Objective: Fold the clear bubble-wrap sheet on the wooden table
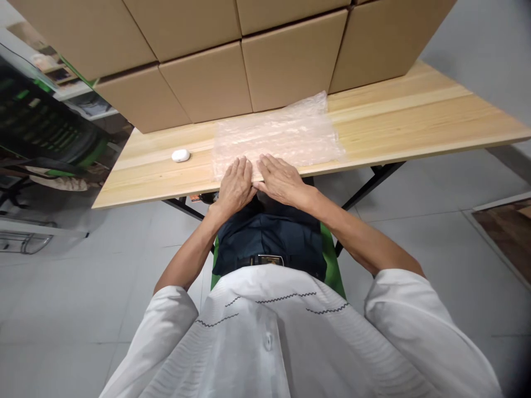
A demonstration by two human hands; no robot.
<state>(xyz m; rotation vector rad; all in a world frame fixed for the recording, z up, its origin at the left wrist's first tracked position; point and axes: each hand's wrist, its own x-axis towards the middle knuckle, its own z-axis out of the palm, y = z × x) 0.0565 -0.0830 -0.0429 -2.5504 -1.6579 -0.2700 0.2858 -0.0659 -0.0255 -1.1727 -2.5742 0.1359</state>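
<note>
A sheet of clear bubble wrap [282,135] lies spread on the wooden table [385,127], its far edge close to a row of cardboard boxes. My left hand [236,185] rests palm down at the sheet's near left edge, fingers stretched forward. Beside it, my right hand [282,179] lies flat on the near edge too, its fingers pointing away from me. The thumbs meet or nearly meet at the table's front edge. Neither hand grips anything. To the left of the bubble wrap sits a small white rounded case [181,156].
Stacked cardboard boxes [207,83] stand along the back of the table. A green stool or chair [332,265] is under me. At the far left are a dark and green chair [45,121] and shelves [83,97]. Black table legs [373,179] slant below the tabletop.
</note>
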